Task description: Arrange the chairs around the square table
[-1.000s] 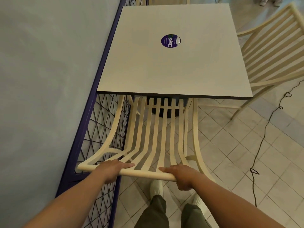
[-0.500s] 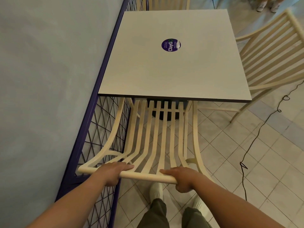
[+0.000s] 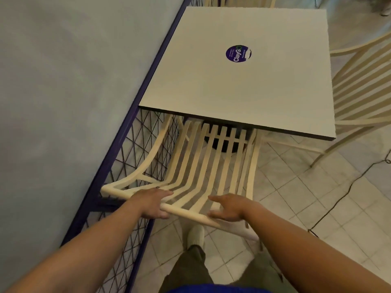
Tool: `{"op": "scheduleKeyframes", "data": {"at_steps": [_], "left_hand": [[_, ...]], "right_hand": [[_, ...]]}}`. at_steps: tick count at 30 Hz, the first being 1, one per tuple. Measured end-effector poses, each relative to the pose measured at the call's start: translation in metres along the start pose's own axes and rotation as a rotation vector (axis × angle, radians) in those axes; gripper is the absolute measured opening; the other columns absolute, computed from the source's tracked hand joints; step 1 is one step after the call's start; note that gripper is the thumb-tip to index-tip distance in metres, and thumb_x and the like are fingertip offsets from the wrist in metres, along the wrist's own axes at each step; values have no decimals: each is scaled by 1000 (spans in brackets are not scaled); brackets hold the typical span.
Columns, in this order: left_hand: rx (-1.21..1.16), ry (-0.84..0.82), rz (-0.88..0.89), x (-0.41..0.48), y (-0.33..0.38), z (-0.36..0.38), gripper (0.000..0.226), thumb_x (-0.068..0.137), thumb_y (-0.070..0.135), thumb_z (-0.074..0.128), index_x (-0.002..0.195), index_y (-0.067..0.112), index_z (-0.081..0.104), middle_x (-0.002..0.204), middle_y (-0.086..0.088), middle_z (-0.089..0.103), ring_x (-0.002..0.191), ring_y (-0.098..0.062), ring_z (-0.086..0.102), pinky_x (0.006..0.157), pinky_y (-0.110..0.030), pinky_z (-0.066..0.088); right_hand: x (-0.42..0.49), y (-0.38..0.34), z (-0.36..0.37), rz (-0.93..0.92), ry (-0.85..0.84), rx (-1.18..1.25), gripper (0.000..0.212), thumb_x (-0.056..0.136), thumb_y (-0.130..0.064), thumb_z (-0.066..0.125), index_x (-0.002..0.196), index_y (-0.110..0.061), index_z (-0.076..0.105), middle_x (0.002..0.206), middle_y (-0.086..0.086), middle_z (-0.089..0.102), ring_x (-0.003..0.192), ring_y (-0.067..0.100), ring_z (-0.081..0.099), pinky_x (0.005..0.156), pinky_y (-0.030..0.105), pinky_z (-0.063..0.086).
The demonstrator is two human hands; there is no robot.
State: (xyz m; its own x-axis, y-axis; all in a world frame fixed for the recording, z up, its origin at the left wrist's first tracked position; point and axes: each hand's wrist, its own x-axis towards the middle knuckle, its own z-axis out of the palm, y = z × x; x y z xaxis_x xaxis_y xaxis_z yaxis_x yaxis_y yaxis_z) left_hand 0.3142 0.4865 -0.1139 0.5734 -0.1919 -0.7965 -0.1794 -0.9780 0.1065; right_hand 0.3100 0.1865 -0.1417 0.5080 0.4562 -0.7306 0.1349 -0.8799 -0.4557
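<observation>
A cream slatted chair (image 3: 203, 166) stands at the near side of the square white table (image 3: 254, 92), its seat tucked under the table edge. My left hand (image 3: 152, 203) lies over the left part of the chair's top rail, thumb under it. My right hand (image 3: 229, 208) is at the right part of the rail with fingers straightened and lifted, thumb below the rail. A second cream chair (image 3: 364, 92) stands at the table's right side. The backrest of a third chair (image 3: 239, 1) shows at the far side.
A purple wire fence (image 3: 135, 155) and a grey wall (image 3: 63, 102) run close along the left of chair and table. A black cable (image 3: 349, 187) trails over the tiled floor on the right. My shoe (image 3: 195, 233) is just behind the chair.
The chair has slid a little further under the table. My right hand's fingers have straightened off the rail; my left hand keeps its hold. The view has turned somewhat.
</observation>
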Motion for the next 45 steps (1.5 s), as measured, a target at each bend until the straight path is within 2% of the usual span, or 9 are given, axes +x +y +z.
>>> {"op": "scheduleKeyframes", "data": {"at_steps": [7,14,20,23,30,38,45], "left_hand": [[-149,169,-119,-22,114,26,80,84,65,64,153,41,31,154,6,45,136,-20,45,109,-41,38],[-357,347,-200,-56,236,53,72,89,57,63,152,34,36,159,4,35,143,-22,36,114,-41,30],[-475,435,-261,-86,282,83,72,92,48,62,155,31,31,163,2,28,149,-22,25,119,-42,21],[-547,436,-320,-101,299,100,72,93,43,63,155,31,30,162,0,31,147,-24,29,117,-43,25],[-725,424,-478,-131,327,139,72,89,52,63,153,34,35,155,-7,43,138,-29,42,107,-43,41],[-817,463,-564,-164,383,147,72,91,48,65,153,27,36,158,-7,37,141,-27,39,110,-39,37],[-901,493,-742,-175,430,125,75,91,53,62,155,30,33,158,-8,38,139,-27,41,110,-38,39]], "right_hand": [[-30,67,-21,-110,-18,-190,76,94,-68,43,157,-31,21,160,8,32,146,30,29,116,44,26],[-82,104,-33,-227,-21,-377,71,96,-62,44,155,-27,27,159,4,35,145,28,32,116,45,28],[-109,98,-25,-288,-39,-495,65,98,-54,49,153,-24,33,152,7,45,139,29,41,112,46,34],[-119,92,-22,-316,-57,-558,63,97,-54,49,152,-26,35,150,5,47,137,28,43,112,47,35],[-149,77,-4,-372,-41,-694,66,96,-58,48,153,-29,31,153,6,42,139,29,40,113,50,35],[-189,84,-3,-446,-25,-723,66,95,-57,51,152,-30,33,151,8,44,136,29,43,112,50,37],[-201,96,-46,-603,-32,-786,67,96,-57,49,153,-27,32,153,6,43,138,28,42,113,49,36]]}}
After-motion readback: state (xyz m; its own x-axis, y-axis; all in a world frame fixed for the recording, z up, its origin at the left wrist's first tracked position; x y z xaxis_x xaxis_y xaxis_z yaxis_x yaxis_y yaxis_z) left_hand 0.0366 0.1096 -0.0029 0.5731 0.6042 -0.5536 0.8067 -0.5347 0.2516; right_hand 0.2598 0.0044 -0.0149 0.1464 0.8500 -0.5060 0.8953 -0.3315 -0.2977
